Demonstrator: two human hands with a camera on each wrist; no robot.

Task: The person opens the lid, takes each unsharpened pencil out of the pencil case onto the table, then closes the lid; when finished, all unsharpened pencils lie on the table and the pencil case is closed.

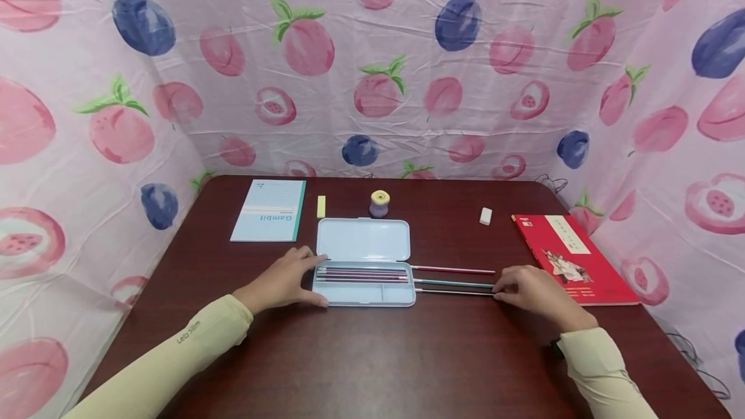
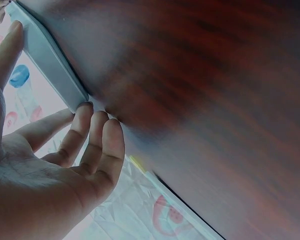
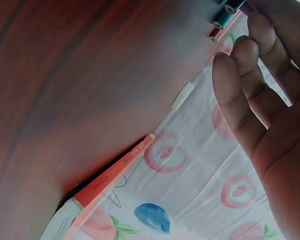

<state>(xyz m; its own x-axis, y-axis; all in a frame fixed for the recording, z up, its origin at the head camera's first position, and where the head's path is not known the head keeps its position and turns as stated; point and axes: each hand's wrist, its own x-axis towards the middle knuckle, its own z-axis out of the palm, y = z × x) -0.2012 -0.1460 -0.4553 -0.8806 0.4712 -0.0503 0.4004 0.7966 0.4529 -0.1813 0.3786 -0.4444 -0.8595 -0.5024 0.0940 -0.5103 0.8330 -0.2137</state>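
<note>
Both hands (image 1: 282, 282) (image 1: 528, 293) apart, case (image 1: 363, 240) between

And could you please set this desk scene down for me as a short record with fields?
Container: pale-blue pencil case, lid folded open
Inside: several pencils, rear compartment
Outside: three loose pencils (red, green, dark), right of the case
Left grip: touching the case's left end
Right grip: at the loose pencils' outer ends; pinch unclear
Beyond case: yellow block; round yellow-topped item, likely a sharpener
Far left: Gambit notebook
Right side: white eraser, red book
</note>
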